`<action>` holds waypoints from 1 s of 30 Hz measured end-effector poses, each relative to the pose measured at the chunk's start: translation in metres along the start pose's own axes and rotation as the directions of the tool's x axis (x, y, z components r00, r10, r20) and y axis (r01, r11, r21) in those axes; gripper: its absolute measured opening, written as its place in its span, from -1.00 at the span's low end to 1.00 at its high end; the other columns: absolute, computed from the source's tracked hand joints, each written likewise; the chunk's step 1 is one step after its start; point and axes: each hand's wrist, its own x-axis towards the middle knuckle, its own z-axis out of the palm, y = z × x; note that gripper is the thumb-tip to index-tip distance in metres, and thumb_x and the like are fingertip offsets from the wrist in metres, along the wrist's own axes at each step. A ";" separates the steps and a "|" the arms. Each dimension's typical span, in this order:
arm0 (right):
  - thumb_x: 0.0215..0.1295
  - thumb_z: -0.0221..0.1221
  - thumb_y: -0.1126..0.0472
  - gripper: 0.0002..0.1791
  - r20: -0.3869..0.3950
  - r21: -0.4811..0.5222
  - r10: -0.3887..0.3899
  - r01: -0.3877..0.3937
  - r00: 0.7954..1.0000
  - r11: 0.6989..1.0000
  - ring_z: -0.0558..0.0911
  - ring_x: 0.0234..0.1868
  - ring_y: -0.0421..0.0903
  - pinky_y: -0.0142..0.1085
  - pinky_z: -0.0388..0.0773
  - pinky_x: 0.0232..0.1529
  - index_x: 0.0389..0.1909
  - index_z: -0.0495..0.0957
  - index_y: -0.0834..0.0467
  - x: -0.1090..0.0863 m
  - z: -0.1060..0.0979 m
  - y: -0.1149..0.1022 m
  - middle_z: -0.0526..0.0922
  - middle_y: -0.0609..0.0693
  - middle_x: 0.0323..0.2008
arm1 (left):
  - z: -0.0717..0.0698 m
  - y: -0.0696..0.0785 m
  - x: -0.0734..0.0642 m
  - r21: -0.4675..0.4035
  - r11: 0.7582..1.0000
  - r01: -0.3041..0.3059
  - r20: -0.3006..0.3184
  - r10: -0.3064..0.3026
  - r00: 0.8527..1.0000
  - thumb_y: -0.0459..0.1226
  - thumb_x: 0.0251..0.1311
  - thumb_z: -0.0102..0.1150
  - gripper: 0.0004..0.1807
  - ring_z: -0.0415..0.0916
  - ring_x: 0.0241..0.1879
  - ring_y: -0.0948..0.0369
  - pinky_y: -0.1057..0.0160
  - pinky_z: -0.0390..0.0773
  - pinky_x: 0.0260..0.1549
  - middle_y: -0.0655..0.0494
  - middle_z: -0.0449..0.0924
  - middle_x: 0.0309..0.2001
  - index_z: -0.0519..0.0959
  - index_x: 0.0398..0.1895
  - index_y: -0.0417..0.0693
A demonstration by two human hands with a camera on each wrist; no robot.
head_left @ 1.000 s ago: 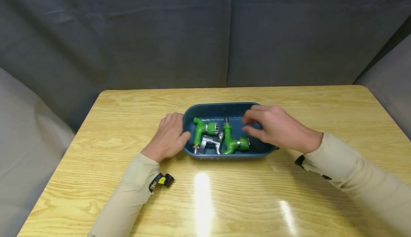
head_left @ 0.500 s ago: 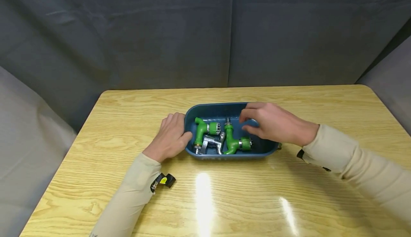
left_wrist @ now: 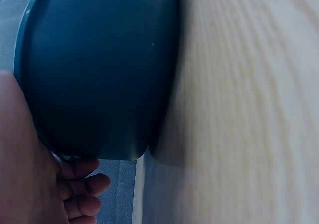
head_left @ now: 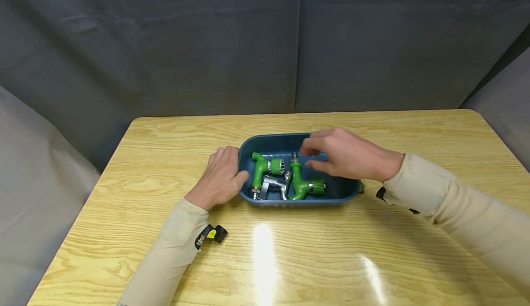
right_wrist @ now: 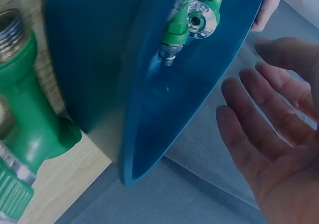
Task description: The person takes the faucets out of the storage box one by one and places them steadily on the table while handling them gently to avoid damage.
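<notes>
A dark blue plastic bin (head_left: 304, 202) stands on the wooden table. At its left end my left hand (head_left: 219, 177) grips the wall, thumb on the rim; the fingers (left_wrist: 82, 184) curl by the corner in the left wrist view. Inside lie a green tap (head_left: 258, 172) on the left, a small chrome tap (head_left: 275, 183) in the middle and another green tap (head_left: 297, 179) beside it. Above the bin's right part hovers my right hand (head_left: 348, 153), holding nothing, its fingers loosely bent and apart from the taps.
One more green tap (right_wrist: 30, 99) lies on the table outside the bin's right end, mostly hidden in the head view. The wooden tabletop (head_left: 186, 135) extends around the bin. A dark grey curtain (head_left: 207, 57) hangs behind the table.
My right hand has shifted left and slightly away from me over the bin, toward the right green tap. The left hand keeps its hold; the taps in the bin have not visibly moved.
</notes>
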 end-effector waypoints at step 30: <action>0.31 0.37 0.15 -0.84 0.029 0.116 0.007 -0.010 1.000 0.993 0.71 -0.19 -0.21 -0.16 0.71 -0.06 -0.12 0.74 0.04 0.037 0.002 -0.005 0.79 -0.06 -0.17 | 0.001 0.004 -0.003 -0.002 1.000 -0.003 -0.012 0.003 1.000 -0.13 0.24 -0.10 -0.54 0.20 -0.09 0.05 0.09 0.18 -0.01 0.00 0.37 -0.12 0.40 0.11 -0.21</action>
